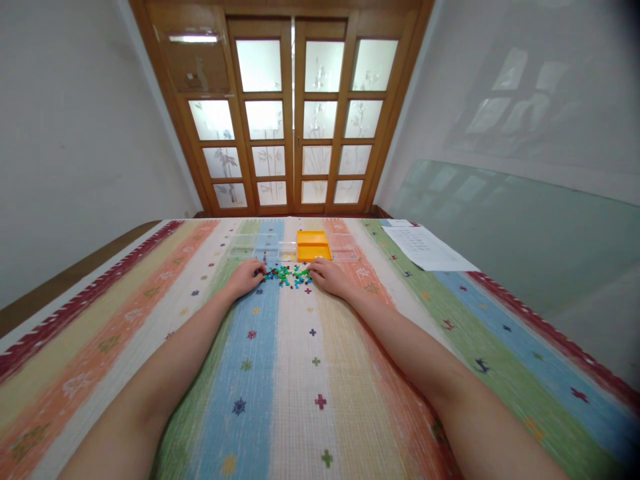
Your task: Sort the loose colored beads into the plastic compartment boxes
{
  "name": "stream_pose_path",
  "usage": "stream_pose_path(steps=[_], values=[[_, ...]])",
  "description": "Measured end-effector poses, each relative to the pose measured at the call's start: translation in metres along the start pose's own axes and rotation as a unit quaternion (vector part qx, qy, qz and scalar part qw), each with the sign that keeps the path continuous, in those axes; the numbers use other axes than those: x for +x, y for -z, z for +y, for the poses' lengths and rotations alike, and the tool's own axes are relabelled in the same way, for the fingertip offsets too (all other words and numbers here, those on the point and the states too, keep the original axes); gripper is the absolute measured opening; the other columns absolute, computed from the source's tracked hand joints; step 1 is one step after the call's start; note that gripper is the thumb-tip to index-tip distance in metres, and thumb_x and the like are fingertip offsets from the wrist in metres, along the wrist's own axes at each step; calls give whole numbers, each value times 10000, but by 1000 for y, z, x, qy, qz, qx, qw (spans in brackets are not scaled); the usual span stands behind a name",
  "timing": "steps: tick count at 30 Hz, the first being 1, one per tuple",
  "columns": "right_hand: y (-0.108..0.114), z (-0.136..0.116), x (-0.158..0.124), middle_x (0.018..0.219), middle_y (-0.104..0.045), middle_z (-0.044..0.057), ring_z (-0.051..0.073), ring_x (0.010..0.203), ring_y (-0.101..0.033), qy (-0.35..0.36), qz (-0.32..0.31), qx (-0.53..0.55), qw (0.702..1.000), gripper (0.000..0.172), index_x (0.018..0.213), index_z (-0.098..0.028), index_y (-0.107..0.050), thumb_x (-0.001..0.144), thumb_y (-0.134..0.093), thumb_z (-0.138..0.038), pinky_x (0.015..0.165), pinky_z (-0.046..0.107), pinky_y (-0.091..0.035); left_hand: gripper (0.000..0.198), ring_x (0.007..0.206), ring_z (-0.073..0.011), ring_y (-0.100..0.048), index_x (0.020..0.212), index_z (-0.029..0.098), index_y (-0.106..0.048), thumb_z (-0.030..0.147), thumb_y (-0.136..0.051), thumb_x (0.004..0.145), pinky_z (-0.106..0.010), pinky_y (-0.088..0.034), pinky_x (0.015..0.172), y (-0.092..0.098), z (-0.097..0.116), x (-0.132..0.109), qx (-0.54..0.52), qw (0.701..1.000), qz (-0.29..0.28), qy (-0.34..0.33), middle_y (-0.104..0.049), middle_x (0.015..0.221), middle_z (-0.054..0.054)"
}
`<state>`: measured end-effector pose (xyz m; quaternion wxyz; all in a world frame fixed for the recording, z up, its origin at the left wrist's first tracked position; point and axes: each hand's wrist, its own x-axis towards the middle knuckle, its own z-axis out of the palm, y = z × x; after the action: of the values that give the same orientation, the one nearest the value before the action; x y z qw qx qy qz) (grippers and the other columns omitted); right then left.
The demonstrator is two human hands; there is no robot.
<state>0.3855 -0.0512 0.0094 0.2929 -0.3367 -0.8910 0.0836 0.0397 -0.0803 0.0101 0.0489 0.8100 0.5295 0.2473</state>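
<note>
A loose heap of tiny blue, green and dark red pieces [283, 276] lies on the striped cloth between my hands; their exact kind is too small to tell. At the heap's left edge is my left hand [247, 277], its fingers curled together, with a dark speck by the fingertips. My right hand [328, 275] rests at the right edge, fingers bent and closed at the pieces. What either hand holds is hidden or too small to name. Just behind the heap stands an orange two-part plastic box [314, 251], lying open.
Clear plastic boxes [250, 246] stand left of the orange box, a few tiny pieces in them. Another clear box [345, 247] is on its right. Printed paper sheets [425, 248] lie at the table's far right. A glass-paned wooden door [293, 120] is beyond.
</note>
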Motion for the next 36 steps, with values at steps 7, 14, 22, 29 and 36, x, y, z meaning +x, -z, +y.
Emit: stream_pose_path(steps=[7, 14, 22, 29, 36], values=[[2, -2, 1, 1104, -710, 81, 203, 1061, -638, -1, -9, -6, 1000, 229, 1103, -209, -767, 1029, -551, -197, 953, 318, -478, 191, 926, -211, -643, 940, 225, -754, 217, -589, 844, -337, -510, 893, 3, -11, 1, -67, 996, -33, -44, -701, 957, -44], [-1, 1, 1, 1083, -710, 79, 208, 1053, -641, 11, 1, -2, 1000, 204, 1077, -216, -765, 1027, -568, -195, 935, 319, -480, 168, 904, -213, -652, 948, 212, -776, 292, -661, 855, -334, -500, 864, 9, -14, 0, -114, 990, -52, -56, -714, 960, -52], [0, 0, 1, 1092, -704, 76, 197, 1047, -629, 12, -3, -10, 1000, 203, 1087, -210, -759, 1035, -563, -199, 925, 301, -466, 211, 825, -204, -642, 941, 199, -754, 365, -632, 891, -328, -495, 808, 3, -10, -1, -138, 990, -10, 19, -741, 918, -49], [0, -6, 1, 1101, -697, 84, 199, 1046, -616, 9, -4, -36, 999, 204, 1075, -210, -770, 1032, -571, -200, 912, 293, -449, 193, 699, -165, -596, 889, 199, -691, 349, -574, 856, -283, -469, 675, -4, 3, 16, -220, 970, 57, 87, -692, 799, -14], [1, -7, 1, 1096, -689, 92, 197, 1026, -607, 5, -12, -55, 998, 207, 1090, -201, -770, 1034, -571, -211, 887, 289, -441, 174, 699, -178, -634, 885, 198, -710, 267, -599, 769, -291, -495, 677, -13, 16, 57, -232, 963, 72, 121, -709, 765, -21]])
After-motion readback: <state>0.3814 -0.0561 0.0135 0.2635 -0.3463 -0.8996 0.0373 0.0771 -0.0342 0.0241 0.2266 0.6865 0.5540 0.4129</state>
